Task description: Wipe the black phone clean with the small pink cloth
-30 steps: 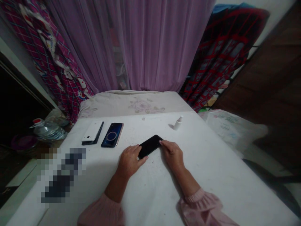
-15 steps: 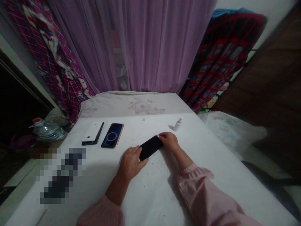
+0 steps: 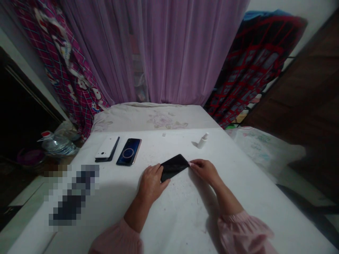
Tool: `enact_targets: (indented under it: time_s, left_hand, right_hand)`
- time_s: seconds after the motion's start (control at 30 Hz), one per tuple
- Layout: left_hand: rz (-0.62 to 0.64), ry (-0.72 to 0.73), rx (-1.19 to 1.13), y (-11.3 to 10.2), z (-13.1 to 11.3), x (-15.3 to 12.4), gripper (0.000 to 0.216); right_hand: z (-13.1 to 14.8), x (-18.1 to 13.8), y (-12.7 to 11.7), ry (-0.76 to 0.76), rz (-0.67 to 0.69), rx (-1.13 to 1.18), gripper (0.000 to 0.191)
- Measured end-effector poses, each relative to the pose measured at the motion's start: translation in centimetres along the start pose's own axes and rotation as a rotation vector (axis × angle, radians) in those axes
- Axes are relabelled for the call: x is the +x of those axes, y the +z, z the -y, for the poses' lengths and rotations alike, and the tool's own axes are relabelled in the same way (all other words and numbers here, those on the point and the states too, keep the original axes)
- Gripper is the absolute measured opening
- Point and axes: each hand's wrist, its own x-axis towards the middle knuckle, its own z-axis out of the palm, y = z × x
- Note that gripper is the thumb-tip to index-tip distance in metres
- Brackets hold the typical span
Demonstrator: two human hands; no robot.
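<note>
Left floor: We see a plastic water bottle (image 3: 57,147) with a red cap and a purple basin (image 3: 30,157) in the dark corner, beyond the table edge.

Left cloth: A pink plaid blanket (image 3: 65,70) with white cartoon cats hangs beside the curtain.

Back: A sheer purple curtain (image 3: 169,46) hangs behind a pale pillow (image 3: 156,120) with a flower print.

Table left side: On the white table (image 3: 185,225) lies a pixelated object (image 3: 72,194). Farther forward, a white phone (image 3: 107,147) lies on a dark case, and just beside it is a blue phone (image 3: 129,151) with a ring mark on its back.

Left hand: Our left hand (image 3: 151,185) is at the left end of the black phone, narrow and with the fingers over its edge, holding it down on the table.

Black phone: The black phone (image 3: 174,167) lies flat and at a slant, between both hands, near the middle of the table.

Right hand: Our right hand (image 3: 204,172) is narrow, and its fingertips (image 3: 191,164) touch the right corner of the phone. We cannot tell if they pinch it.

Table right side: A small white spray bottle (image 3: 203,141) stands upright, well apart from the hands.

Right side: A white plastic bag (image 3: 265,151) lies past the table, under a red and black cloth (image 3: 256,60).
</note>
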Motion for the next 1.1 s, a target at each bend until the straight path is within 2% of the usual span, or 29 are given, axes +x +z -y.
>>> enact_targets:
  time_s: [0.1, 0.3, 0.5, 0.67, 0.83, 0.97, 1.1]
  left_hand:
    - [0.024, 0.007, -0.055, 0.3, 0.2, -0.1, 0.046]
    - [-0.024, -0.055, -0.03, 0.9, 0.7, -0.4, 0.071]
    - [-0.022, -0.109, 0.062, 0.9, 0.4, -0.6, 0.064]
    - [-0.064, -0.078, 0.031, 0.8, 0.2, -0.6, 0.062]
    - [-0.118, -0.014, 0.009, 0.6, 0.0, -0.3, 0.06]
    - [-0.144, -0.005, 0.026, 0.4, -0.2, -0.1, 0.055]
    - [-0.163, -0.007, 0.037, 0.4, -0.4, 0.0, 0.054]
  right_hand:
    - [-0.5, -0.9, -0.3, 0.042, -0.054, 0.109, 0.025]
    - [-0.1, -1.2, 2.1, -0.023, -0.339, 0.36, 0.043]
    - [-0.3, -0.8, 3.5, -0.07, -0.384, 0.388, 0.046]
    - [0.4, 1.0, 2.9, -0.182, -0.378, 0.272, 0.04]
    - [1.6, 2.0, 1.8, -0.39, -0.331, -0.012, 0.027]
    - [3.8, 0.6, 2.0, -0.582, -0.296, -0.22, 0.025]
    - [6.7, -1.4, 3.9, -0.706, -0.244, -0.287, 0.022]
